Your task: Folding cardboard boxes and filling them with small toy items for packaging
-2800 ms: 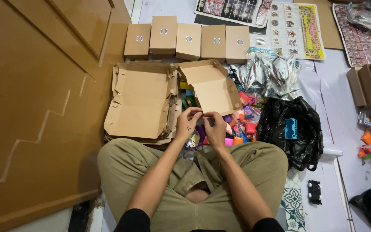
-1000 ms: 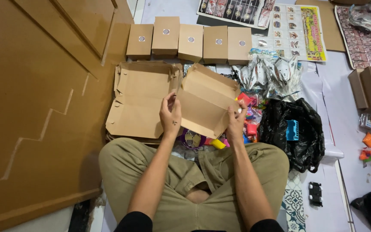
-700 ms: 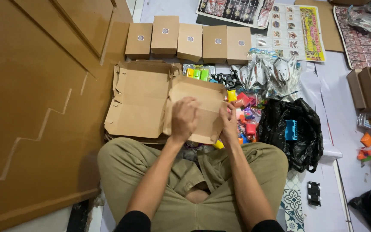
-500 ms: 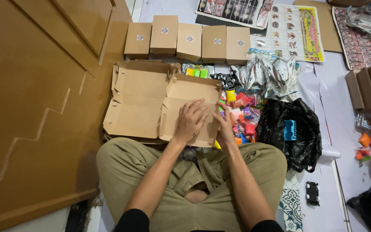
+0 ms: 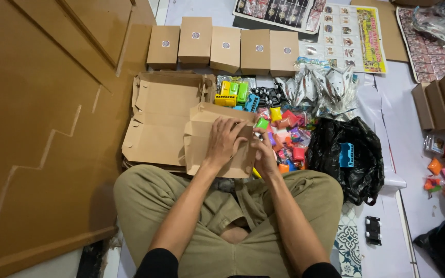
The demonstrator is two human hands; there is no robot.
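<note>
The person sits cross-legged on the floor (image 5: pixel 387 170), khaki knees nearest the camera. Just past the knees, both hands work on a half-folded box (image 5: pixel 217 146) of brown cardboard. The left hand (image 5: pixel 223 144) lies flat on top of the box, fingers spread over its upper panel, pressing rather than clasping. The right hand (image 5: pixel 264 154) is at the box's right edge, fingers curled around that side; its grip holds the edge of the box.

A moment ago the box was lifted and tilted open between the hands, its flap up; now it has come down lower, closer to the lap, and the flap is folded over beneath the left palm.

Under and to the left of the box lies a stack of flat blanks (image 5: pixel 158 121), unfolded. Right of the hands is a heap of toys (image 5: pixel 284 136), bright plastic pieces in yellow, green, pink and blue, uncovered more now that the box has dropped. Beside them sits a black bag (image 5: pixel 348 170) and some silver packets (image 5: pixel 320 90). Farther off, a row of closed boxes (image 5: pixel 225 49) stands side by side, with printed sheets (image 5: pixel 354 31) beyond. A large brown board (image 5: pixel 37 103) fills the left.
</note>
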